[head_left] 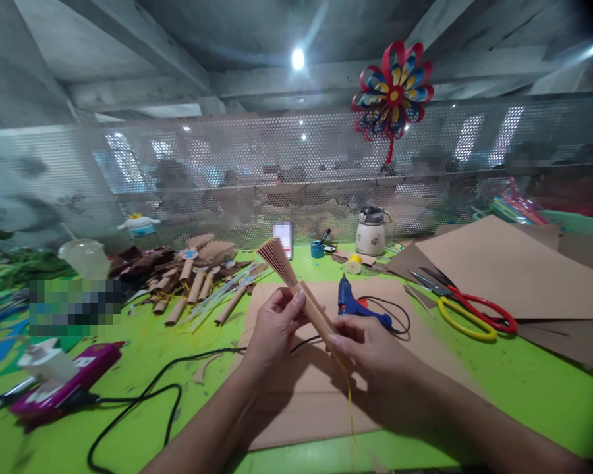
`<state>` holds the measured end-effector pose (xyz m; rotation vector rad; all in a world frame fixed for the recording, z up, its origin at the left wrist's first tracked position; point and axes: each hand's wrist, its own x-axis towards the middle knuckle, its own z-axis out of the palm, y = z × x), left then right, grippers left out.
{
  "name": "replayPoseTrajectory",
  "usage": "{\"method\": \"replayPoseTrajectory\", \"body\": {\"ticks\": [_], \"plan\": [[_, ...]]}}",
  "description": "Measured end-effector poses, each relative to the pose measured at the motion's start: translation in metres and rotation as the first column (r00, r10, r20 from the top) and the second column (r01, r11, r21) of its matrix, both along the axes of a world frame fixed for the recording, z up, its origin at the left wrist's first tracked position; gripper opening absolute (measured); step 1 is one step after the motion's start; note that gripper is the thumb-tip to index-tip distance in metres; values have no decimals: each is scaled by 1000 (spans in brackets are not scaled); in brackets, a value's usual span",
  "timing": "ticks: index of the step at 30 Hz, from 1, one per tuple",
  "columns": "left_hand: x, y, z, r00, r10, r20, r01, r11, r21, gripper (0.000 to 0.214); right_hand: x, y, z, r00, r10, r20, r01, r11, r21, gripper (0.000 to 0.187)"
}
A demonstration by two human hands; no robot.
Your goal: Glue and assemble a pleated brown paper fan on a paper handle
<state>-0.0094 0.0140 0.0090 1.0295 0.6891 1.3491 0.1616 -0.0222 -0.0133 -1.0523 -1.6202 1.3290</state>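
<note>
Both my hands grip a brown paper broom-like piece (pixel 319 315), a rolled tube with a pleated paper fan (pixel 278 261) spreading from its upper end. My left hand (pixel 279 322) pinches the tube just below the fan, thumb on top. Lower down, the fingers of my right hand (pixel 363 343) close round the tube. A thin yellow string (pixel 350 405) hangs from its bottom end. Beneath my hands lies a brown cardboard sheet (pixel 296 421). A blue glue gun (pixel 358 306) rests on it, just beyond my right hand.
Several similar paper pieces (pixel 196 286) are piled at the left. Scissors with red and yellow handles (pixel 467 316) lie at the right by brown paper sheets (pixel 514 263). A purple power strip (pixel 66 378) with a black cable (pixel 153 382) sits front left. A bottle (pixel 370 234) stands behind.
</note>
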Motion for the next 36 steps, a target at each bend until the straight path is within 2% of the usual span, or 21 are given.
{"method": "replayPoseTrajectory", "body": {"ticks": [5, 11, 14, 20, 30, 36], "plan": [[1, -1, -1, 1000, -24, 6, 24, 1000, 19, 25, 3, 1, -2, 994, 74, -77, -82, 992, -100, 25], [1, -2, 0, 998, -60, -32, 60, 998, 15, 26, 5, 0, 6, 997, 39, -66, -46, 994, -102, 36], [0, -2, 0, 998, -59, -32, 59, 998, -18, 26, 8, -2, 10, 995, 62, -78, -71, 991, -115, 35], [0, -1, 0, 999, -53, -2, 53, 998, -40, 23, 6, -9, 14, 962, 154, -224, -214, 936, -278, 29], [-2, 5, -3, 997, -42, -64, 41, 999, -16, 21, 8, -4, 6, 952, 163, -259, -243, 916, -319, 30], [-2, 7, -6, 998, -34, -59, 33, 999, -22, 22, 6, -7, 6, 961, 160, -226, -219, 939, -264, 21]]}}
